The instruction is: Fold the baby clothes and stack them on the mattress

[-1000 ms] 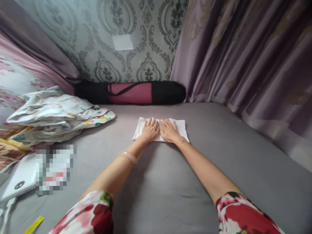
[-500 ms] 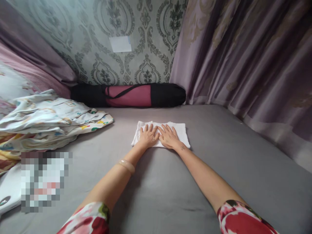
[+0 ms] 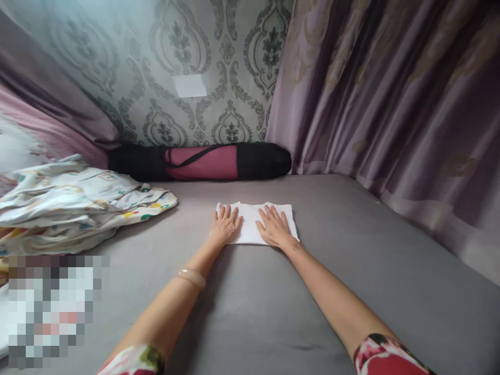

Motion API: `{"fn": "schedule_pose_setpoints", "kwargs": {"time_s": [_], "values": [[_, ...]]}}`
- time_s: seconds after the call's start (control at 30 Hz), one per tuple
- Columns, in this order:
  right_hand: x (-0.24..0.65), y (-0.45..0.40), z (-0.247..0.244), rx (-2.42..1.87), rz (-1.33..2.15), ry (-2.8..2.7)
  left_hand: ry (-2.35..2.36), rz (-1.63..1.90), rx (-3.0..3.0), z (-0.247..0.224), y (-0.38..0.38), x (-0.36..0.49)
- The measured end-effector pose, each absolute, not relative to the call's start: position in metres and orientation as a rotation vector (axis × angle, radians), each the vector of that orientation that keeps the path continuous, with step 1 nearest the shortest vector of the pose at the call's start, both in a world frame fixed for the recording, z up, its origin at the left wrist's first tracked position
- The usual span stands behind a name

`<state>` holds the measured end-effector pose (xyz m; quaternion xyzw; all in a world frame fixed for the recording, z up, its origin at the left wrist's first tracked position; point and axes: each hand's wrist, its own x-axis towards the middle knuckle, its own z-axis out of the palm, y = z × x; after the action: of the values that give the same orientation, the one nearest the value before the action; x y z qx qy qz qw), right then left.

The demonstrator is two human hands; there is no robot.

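Observation:
A folded white cloth lies flat on the grey sheet in the middle of the head view. Palm down, my left hand rests on the cloth's left part with its fingers spread. On the right part lies my right hand, also flat with fingers apart. A bare strip of cloth shows between the two hands. Neither hand grips anything. A pale bangle circles my left forearm.
A long black and dark pink bag lies along the patterned wall. Crumpled patterned fabric is heaped at the left, with a pixelated object in front of it. Purple curtains hang at the right and left.
My hands have slid apart from the cloth's middle, the left one leftward and the right one slightly rightward relative to the cloth. The whole view has shifted a little.

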<state>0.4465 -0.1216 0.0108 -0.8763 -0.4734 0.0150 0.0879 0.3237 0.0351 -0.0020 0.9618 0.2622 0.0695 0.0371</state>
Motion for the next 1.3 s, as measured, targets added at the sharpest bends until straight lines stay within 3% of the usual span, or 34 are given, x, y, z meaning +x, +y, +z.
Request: {"fn": "schedule_pose_setpoints", "kwargs": {"time_s": [0.2, 0.4, 0.6, 0.87, 1.3], "values": [[0.447, -0.119, 0.007, -2.601, 0.043, -1.392, 0.83, 0.174, 2.94, -0.002, 0.036, 0.325], [0.458, -0.127, 0.026, -2.492, 0.278, -1.334, 0.759, 0.055, 2.894, 0.015, 0.045, 0.32], [0.474, -0.149, 0.02, -2.654, 0.04, -1.185, 0.827, 0.146, 2.92, 0.012, 0.054, 0.308], [0.481, -0.154, 0.002, -2.691, 0.087, -1.189, 0.855, 0.077, 2.832, -0.005, 0.063, 0.308], [0.476, -0.149, 0.025, -2.634, 0.047, -1.233, 0.834, 0.113, 2.859, 0.011, 0.059, 0.292]]}}
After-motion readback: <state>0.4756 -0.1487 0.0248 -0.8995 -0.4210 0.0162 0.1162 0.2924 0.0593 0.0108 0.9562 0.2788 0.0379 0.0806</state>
